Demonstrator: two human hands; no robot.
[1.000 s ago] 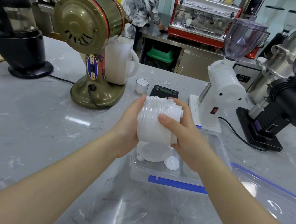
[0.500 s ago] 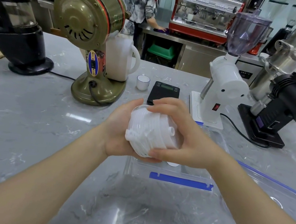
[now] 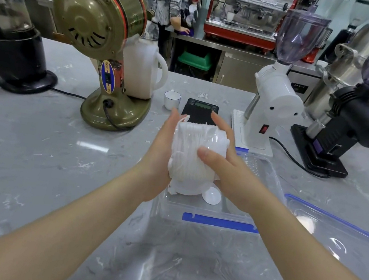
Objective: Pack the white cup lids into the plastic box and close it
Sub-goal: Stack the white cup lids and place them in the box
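Since half a second ago the lid stack (image 3: 196,156) has turned from a tilted bundle cupped in both palms to a row lying on its side, and the right thumb now lies across its front. The left hand (image 3: 160,157) presses the stack's 9 o'clock end, palm flat against it; the right hand (image 3: 229,171) clamps the 3 o'clock end, fingers reaching over the far edge. The stack is held above the near-left part of the box (image 3: 215,213), a clear tub with a blue clip on its near wall, standing on the grey marble counter (image 3: 41,165). More white lids (image 3: 194,191) already lie in the box under the stack. The box's lid (image 3: 342,237), clear with a blue rim, lies on the counter just beside the box at 3 o'clock. At 12 o'clock beyond the hands sits a black scale (image 3: 198,112), with a small cup (image 3: 171,99) to its 9 o'clock.
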